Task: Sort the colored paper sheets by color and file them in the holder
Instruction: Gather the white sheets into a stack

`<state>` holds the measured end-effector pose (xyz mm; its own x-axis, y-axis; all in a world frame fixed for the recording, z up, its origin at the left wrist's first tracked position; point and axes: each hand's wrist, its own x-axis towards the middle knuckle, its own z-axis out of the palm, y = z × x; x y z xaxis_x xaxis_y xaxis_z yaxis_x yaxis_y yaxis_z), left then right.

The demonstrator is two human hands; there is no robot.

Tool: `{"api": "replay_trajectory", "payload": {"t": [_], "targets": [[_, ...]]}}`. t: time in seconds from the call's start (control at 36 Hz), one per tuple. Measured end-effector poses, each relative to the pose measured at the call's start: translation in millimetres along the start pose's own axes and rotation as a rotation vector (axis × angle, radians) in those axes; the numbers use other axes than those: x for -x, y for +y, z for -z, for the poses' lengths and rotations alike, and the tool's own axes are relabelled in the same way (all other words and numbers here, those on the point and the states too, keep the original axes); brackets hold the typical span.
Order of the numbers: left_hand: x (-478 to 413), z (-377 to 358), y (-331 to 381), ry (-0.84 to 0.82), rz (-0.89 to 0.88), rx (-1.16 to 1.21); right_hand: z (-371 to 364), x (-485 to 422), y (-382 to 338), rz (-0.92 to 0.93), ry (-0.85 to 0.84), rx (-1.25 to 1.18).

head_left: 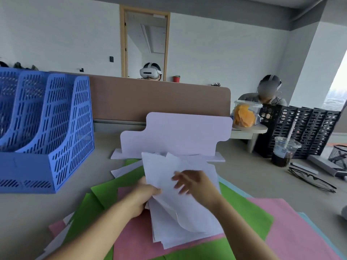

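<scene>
A stack of white sheets (187, 222) is lifted in front of me over a mess of green sheets (112, 188), pink sheets (300, 231) and light blue sheets (234, 188) on the desk. My left hand (144, 196) pinches the stack's left edge. My right hand (193, 182) hovers over the top white sheet with fingers spread, blurred by motion. The blue holder (56, 128) with several slots stands at the left, apart from both hands.
A white cardboard stand (176, 132) sits just behind the papers. To the right are an iced drink cup (284, 151), glasses (311, 179), a black crate (308, 128) and a container of orange snacks (246, 113). Two people sit beyond the brown partition (150, 98).
</scene>
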<state>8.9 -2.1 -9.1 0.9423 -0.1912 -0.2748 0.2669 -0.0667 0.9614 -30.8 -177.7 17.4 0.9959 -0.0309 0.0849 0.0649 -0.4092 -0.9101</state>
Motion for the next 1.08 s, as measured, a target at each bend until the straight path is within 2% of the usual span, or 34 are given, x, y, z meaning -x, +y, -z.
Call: {"api": "replay_trajectory", "payload": {"t": [0.03, 0.08, 0.14, 0.19, 0.28, 0.31, 0.36, 0.42, 0.44, 0.5, 0.61, 0.69, 0.83, 0.97, 1.08], "targets": [[0.2, 0.7, 0.5, -0.010, 0.014, 0.005, 7.7, -8.0, 12.0, -0.002, 0.170, 0.057], [-0.5, 6.8, 3.2, -0.023, 0.026, 0.016, 24.7, -16.9, 34.8, -0.110, 0.407, 0.355], [-1.7, 17.5, 9.2, -0.008, 0.007, 0.017, 39.8, -22.7, 52.9, -0.292, 0.467, 0.465], [-1.3, 31.6, 18.5, -0.003, -0.029, 0.017, 52.0, -25.3, 56.9, -0.383, 0.432, 0.260], [1.1, 49.3, 31.7, -0.062, -0.081, 0.018, 55.2, -23.4, 48.5, -0.322, 0.368, -0.334], [2.5, 52.5, 34.3, -0.091, -0.087, 0.022, 52.3, -23.9, 46.3, -0.292, 0.313, -0.501], [6.2, 54.3, 37.7, -0.171, -0.058, 0.054, 41.6, -25.1, 42.4, -0.282, 0.171, -0.670], [9.0, 52.2, 38.7, -0.238, -0.015, 0.075, 28.3, -27.4, 41.1, -0.254, 0.138, -0.632], [9.1, 50.9, 37.6, -0.242, 0.002, 0.073, 22.9, -29.3, 41.1, -0.215, 0.151, -0.536], [7.4, 48.0, 34.3, -0.214, 0.021, 0.054, 15.2, -30.3, 41.5, -0.126, 0.189, -0.346], [6.2, 45.9, 31.0, -0.141, 0.002, 0.035, 10.2, -27.7, 37.2, -0.003, 0.209, -0.272], [12.7, 44.8, 41.6, -0.112, -0.113, 0.074, 14.1, -24.0, 25.5, 0.022, 0.267, -0.258], [35.8, 46.1, 77.0, -0.090, -0.395, 0.147, 29.9, -13.7, -26.9, 0.168, 0.326, -0.414], [56.8, 48.5, 100.9, 0.059, -0.678, 0.172, 29.4, -8.3, -77.9, 0.311, 0.357, -0.421], [63.3, 51.5, 105.4, 0.114, -0.783, 0.140, 22.5, -3.9, -94.4, 0.374, 0.364, -0.400]]}}
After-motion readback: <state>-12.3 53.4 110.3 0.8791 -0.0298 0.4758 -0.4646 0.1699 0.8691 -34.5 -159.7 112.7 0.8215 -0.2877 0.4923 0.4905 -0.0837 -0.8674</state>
